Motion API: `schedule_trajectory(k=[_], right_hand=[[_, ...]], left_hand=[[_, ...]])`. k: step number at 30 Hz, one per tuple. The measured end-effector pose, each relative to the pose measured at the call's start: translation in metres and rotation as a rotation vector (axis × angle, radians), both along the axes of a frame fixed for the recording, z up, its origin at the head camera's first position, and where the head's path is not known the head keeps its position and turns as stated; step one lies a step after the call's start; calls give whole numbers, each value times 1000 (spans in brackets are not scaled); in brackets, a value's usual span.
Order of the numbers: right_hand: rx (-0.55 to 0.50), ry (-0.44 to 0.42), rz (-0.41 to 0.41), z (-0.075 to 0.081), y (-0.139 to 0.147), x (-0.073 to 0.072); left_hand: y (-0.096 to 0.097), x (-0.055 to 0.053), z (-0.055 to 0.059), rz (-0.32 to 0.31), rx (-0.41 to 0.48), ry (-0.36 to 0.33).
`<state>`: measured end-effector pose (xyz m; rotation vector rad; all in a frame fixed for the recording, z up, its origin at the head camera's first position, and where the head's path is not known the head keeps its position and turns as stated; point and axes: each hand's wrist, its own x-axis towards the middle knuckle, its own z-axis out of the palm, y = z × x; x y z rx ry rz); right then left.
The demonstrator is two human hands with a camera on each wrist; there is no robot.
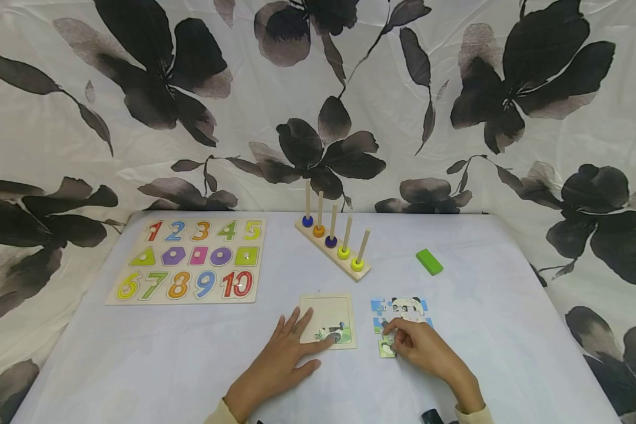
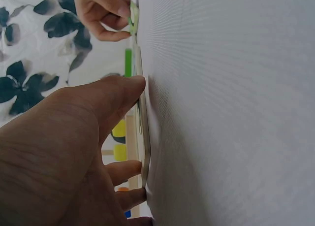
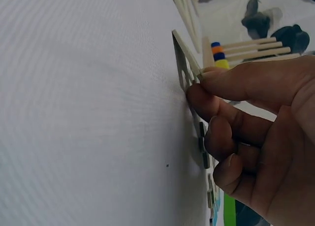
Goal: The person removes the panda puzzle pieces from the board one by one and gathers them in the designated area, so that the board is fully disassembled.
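Observation:
My left hand (image 1: 281, 359) lies with fingers spread over a square wooden puzzle tray (image 1: 325, 303). Its index fingertip touches joined puzzle pieces (image 1: 343, 333) with a black, white and green picture in the tray's lower right. To the right, my right hand (image 1: 426, 347) pinches a green puzzle piece (image 1: 386, 350) between thumb and fingers. In the right wrist view this puzzle piece (image 3: 186, 53) is tilted, one end raised off the cloth. Just beyond that hand lie several loose pieces (image 1: 407, 306) with a panda on blue, partly hidden by the fingers.
A number and shape board (image 1: 185, 288) lies at the back left. Behind the tray stands a wooden peg stand (image 1: 328, 252) with coloured rings on its upright pegs. A green block (image 1: 429, 262) is at the right. Floral cloth (image 1: 328, 147) hangs behind the table.

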<state>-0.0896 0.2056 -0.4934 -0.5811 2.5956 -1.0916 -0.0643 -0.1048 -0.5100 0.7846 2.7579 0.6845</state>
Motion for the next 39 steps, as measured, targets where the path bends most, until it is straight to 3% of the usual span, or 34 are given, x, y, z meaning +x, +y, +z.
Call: schedule_trajectory(k=[30,39], right_hand=[[78,11,-30,2,-3,0],[37,79,-13,5,-17,-6]], left_hand=[[0,0,0,0,0,-8],[0,0,-1,-9,-1,2]])
